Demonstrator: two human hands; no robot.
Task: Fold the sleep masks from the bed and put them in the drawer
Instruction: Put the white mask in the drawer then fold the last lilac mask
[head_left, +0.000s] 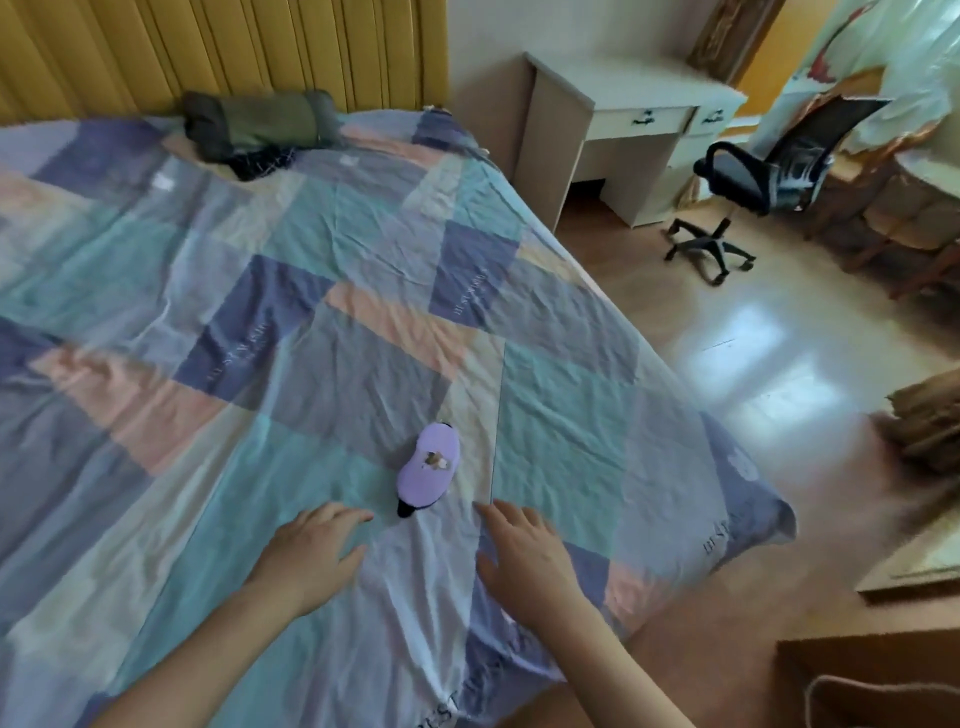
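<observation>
A lilac sleep mask with a small picture on it and a black strap end lies flat on the patchwork bedspread, near the bed's front corner. My left hand hovers just left of and below the mask, fingers apart, holding nothing. My right hand is spread open to the right of the mask, also apart from it. A white desk with two drawers stands beyond the bed at the back right; both drawers are shut.
A rolled green blanket lies at the head of the bed by the yellow padded headboard. A black office chair stands on the shiny wooden floor by the desk. Wooden furniture and a brown surface sit at the right edge.
</observation>
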